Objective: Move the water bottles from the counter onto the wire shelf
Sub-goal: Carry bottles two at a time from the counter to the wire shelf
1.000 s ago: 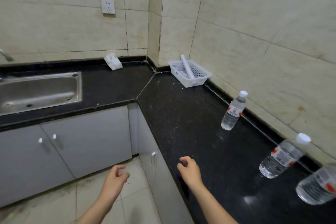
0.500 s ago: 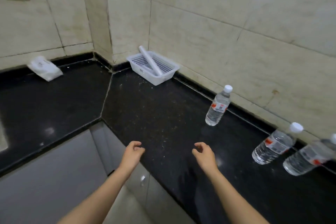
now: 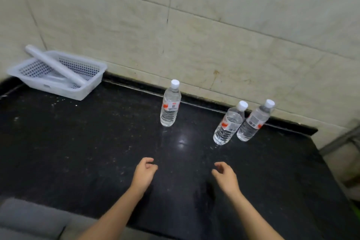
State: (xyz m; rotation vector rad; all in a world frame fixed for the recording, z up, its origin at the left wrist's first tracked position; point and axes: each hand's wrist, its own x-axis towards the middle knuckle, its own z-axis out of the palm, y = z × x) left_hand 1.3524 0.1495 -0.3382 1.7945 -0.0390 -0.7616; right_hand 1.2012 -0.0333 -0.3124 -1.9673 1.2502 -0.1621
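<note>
Head view: your left hand (image 3: 143,174) and right hand (image 3: 226,175) hover loosely curled, empty, above the glossy black counter (image 3: 87,142); three clear ribbed bottles (image 3: 170,107) stand beyond.

Both forearms extended forward, side by side, apart. Left hand (image 3: 143,174) and right hand (image 3: 225,177) loosely curled, fingers half-bent, empty, thumbs facing inward.

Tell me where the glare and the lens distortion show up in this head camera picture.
Head view: a bright glare patch sits on the black counter between the lone bottle and the bottle pair; the wide lens makes the pair lean right and bends the wall tile lines; the far right edge is smeared; both hands cast soft shadows.
</note>
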